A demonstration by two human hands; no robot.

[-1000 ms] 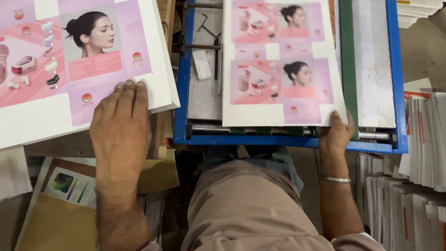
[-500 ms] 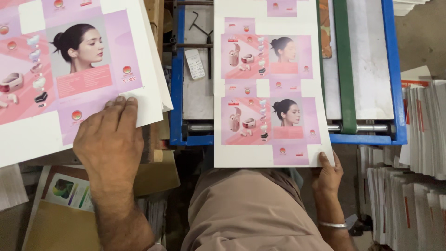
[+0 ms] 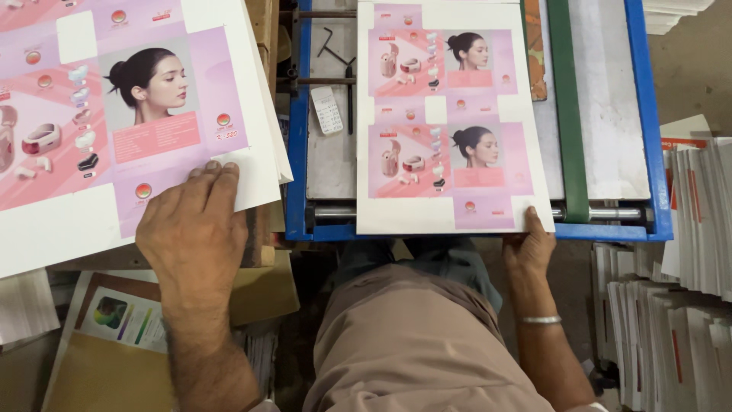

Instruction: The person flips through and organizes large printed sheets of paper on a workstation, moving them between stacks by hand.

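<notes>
Printed sheet [image 3: 450,130] (right hand [image 3: 528,248] gripping), blue tray [image 3: 296,152]

Bare forearms, silver bangle [image 3: 540,320] on right wrist, tan trousers [image 3: 412,351]

A pink and white printed carton sheet [image 3: 450,122] lies flat on the blue machine bed [image 3: 648,114], showing two box layouts. A larger stack of the same sheets [image 3: 114,114] lies at the left. Below it sits a white label with a colourful picture [image 3: 126,320] on brown board.

Left hand [image 3: 192,229] flat — right hand [image 3: 528,246] pinching
</notes>
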